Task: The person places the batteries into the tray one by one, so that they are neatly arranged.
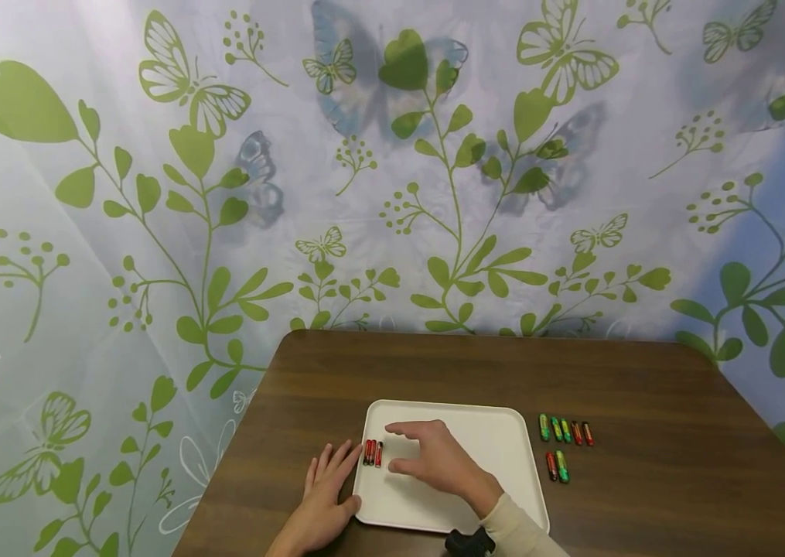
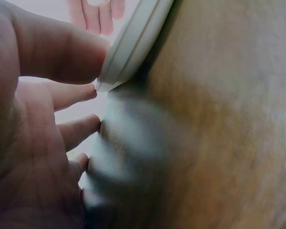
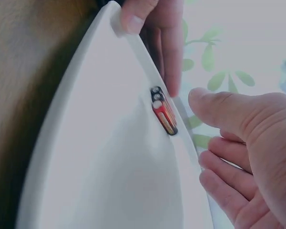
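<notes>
A white tray [image 1: 462,507] lies on the wooden table. Three red-and-black batteries [image 1: 373,453] lie side by side along its left edge, also seen as a small group of batteries [image 3: 164,110] in the right wrist view. My left hand [image 1: 322,501] is spread flat at the tray's left side, its thumb [image 2: 62,52] touching the rim near the front corner. Over the tray, my right hand [image 1: 437,458] holds nothing; thumb and fingers are parted, facing the three batteries with a gap between.
Right of the tray, a row of green and red batteries [image 1: 565,430] lies on the table [image 1: 643,464]. Closer to me are one red battery [image 1: 551,466] and one green battery [image 1: 562,466]. Behind the table hangs a curtain [image 1: 378,193] printed with leaves and butterflies.
</notes>
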Demonstrator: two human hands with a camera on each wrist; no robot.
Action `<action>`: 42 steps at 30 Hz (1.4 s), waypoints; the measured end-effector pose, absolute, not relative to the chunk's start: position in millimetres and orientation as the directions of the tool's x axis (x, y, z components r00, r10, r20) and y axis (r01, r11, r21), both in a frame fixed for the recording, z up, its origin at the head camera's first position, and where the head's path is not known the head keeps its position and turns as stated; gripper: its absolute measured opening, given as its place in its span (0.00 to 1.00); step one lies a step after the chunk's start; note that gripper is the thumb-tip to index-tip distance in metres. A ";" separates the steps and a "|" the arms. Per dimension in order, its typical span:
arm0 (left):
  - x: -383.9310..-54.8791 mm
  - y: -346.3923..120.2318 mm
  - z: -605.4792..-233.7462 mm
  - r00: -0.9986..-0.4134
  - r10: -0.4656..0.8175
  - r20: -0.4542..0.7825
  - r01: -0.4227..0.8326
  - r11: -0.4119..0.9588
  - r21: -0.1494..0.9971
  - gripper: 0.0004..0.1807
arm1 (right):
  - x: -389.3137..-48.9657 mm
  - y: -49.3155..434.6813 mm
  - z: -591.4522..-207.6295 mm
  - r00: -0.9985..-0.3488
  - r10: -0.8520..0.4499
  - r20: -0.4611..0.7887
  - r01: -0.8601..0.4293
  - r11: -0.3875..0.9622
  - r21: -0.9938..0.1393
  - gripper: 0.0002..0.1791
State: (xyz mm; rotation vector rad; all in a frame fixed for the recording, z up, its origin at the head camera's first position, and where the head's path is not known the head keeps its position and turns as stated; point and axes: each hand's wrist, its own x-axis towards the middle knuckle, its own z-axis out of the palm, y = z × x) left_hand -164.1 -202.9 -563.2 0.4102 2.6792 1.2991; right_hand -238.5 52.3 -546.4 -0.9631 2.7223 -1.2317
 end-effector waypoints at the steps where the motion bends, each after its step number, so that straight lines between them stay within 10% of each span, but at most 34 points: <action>1: -163.9 -202.8 -563.0 -0.954 0.301 -0.005 0.182 0.590 0.786 0.43 | -238.1 55.6 -545.9 -0.811 -0.532 0.243 -0.534 0.506 -0.677 0.29; 42: -160.7 -201.1 -563.7 -0.952 0.304 -0.011 0.175 0.578 0.797 0.44 | -206.2 246.7 -522.1 -0.772 -0.533 0.348 -0.632 0.582 -0.512 0.28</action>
